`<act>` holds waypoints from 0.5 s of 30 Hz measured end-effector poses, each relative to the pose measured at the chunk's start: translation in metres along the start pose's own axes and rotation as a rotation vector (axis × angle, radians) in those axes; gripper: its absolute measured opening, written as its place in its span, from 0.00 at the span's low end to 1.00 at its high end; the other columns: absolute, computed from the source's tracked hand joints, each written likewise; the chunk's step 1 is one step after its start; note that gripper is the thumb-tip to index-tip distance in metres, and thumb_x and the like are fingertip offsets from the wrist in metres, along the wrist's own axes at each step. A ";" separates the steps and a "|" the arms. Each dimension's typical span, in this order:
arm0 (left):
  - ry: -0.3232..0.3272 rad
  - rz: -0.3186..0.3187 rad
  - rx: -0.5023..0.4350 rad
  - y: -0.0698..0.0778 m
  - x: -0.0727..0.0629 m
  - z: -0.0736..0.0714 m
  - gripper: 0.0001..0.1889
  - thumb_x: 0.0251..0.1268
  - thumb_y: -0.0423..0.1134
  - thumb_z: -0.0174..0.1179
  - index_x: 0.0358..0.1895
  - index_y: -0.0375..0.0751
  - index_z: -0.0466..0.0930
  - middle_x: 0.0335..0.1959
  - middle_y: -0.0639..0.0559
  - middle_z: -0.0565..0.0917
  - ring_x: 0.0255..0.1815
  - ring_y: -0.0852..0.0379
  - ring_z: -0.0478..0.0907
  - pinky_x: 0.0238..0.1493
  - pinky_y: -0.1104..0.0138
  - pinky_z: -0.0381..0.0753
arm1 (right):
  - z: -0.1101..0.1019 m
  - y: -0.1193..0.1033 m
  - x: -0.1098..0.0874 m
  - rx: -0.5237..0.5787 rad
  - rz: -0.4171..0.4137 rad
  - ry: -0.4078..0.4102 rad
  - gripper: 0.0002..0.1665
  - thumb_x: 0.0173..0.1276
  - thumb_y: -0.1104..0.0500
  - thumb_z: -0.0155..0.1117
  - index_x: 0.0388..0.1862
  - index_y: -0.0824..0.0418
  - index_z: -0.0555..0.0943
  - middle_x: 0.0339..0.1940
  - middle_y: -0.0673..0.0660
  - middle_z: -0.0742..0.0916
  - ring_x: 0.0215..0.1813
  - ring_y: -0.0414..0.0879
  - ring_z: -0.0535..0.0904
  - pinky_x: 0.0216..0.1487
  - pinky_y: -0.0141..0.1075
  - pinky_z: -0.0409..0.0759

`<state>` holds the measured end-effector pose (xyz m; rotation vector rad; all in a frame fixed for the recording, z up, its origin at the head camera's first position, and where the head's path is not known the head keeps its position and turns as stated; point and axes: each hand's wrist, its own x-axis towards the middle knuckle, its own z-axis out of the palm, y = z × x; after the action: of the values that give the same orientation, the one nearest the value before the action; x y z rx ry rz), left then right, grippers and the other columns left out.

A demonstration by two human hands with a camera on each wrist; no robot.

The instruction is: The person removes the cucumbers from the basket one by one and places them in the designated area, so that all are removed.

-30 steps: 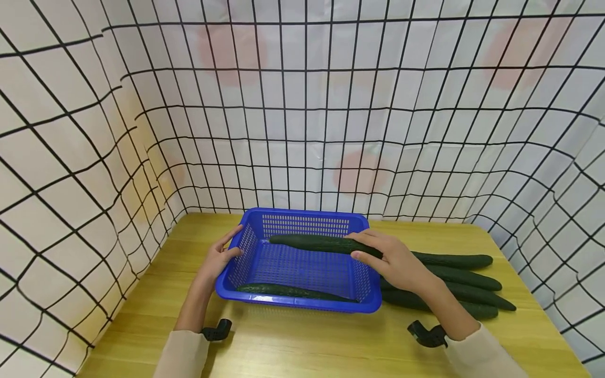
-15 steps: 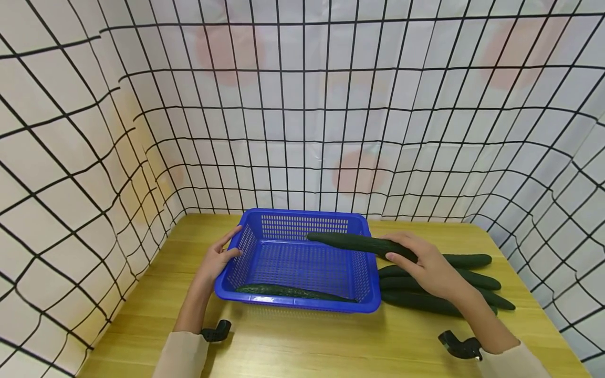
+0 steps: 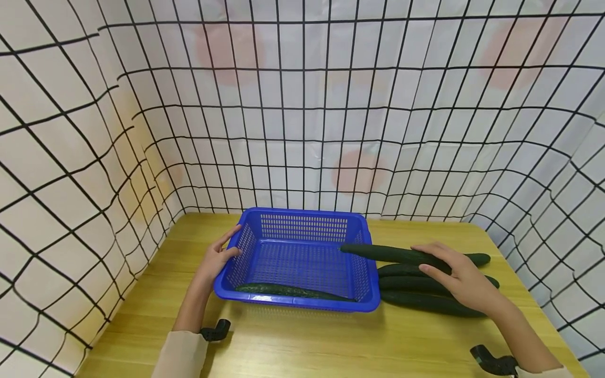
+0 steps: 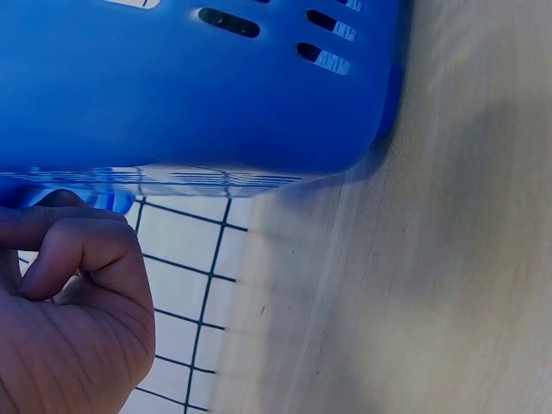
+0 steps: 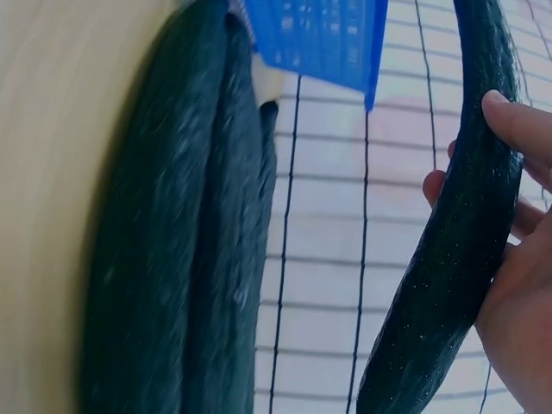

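My right hand grips a long dark green cucumber, thumb on one side and fingers round the other. In the head view this cucumber's far tip reaches over the right rim of a blue plastic basket. My left hand holds the basket's left rim, thumb inside the wall; the left wrist view has its curled fingers beside the blue wall. Inside the basket, one cucumber lies along the near wall. Several more cucumbers lie side by side on the table, right of the basket and below my right hand.
The light wooden table extends in front of the basket and to both sides. White walls with a black grid rise behind the table and along its left and right. A black wrist-camera mount sits on my left wrist.
My right hand has moved to the right with its cucumber, from over the basket to above the cucumbers on the table. My left hand and the basket have stayed nearly still.
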<state>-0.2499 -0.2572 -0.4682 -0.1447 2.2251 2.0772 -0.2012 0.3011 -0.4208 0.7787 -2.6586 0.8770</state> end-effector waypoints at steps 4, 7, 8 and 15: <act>-0.003 -0.007 -0.004 0.000 0.000 -0.001 0.38 0.69 0.33 0.58 0.80 0.66 0.62 0.72 0.30 0.70 0.46 0.44 0.85 0.41 0.57 0.89 | -0.007 0.011 -0.013 -0.023 0.008 0.001 0.30 0.75 0.61 0.64 0.73 0.42 0.75 0.65 0.46 0.82 0.65 0.24 0.69 0.59 0.18 0.67; -0.004 -0.009 -0.008 0.000 0.000 -0.001 0.38 0.70 0.33 0.58 0.80 0.65 0.62 0.73 0.30 0.69 0.46 0.44 0.85 0.41 0.56 0.89 | -0.011 0.020 -0.023 -0.041 0.021 0.006 0.29 0.74 0.61 0.65 0.72 0.45 0.76 0.64 0.48 0.82 0.65 0.22 0.68 0.57 0.17 0.66; -0.004 -0.008 -0.004 0.000 0.000 -0.001 0.38 0.70 0.33 0.58 0.80 0.65 0.62 0.73 0.30 0.69 0.46 0.44 0.85 0.41 0.56 0.89 | -0.012 0.023 -0.027 -0.040 0.030 0.009 0.29 0.74 0.61 0.65 0.72 0.46 0.76 0.64 0.49 0.81 0.65 0.21 0.67 0.57 0.17 0.66; -0.006 0.000 0.010 -0.001 -0.001 -0.002 0.38 0.70 0.33 0.58 0.80 0.66 0.61 0.74 0.30 0.68 0.46 0.43 0.85 0.40 0.57 0.89 | -0.018 0.041 -0.051 -0.059 0.111 0.009 0.27 0.73 0.59 0.67 0.69 0.44 0.77 0.63 0.50 0.81 0.62 0.15 0.63 0.51 0.17 0.67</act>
<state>-0.2490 -0.2591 -0.4693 -0.1382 2.2319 2.0631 -0.1806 0.3610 -0.4451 0.6174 -2.7280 0.8219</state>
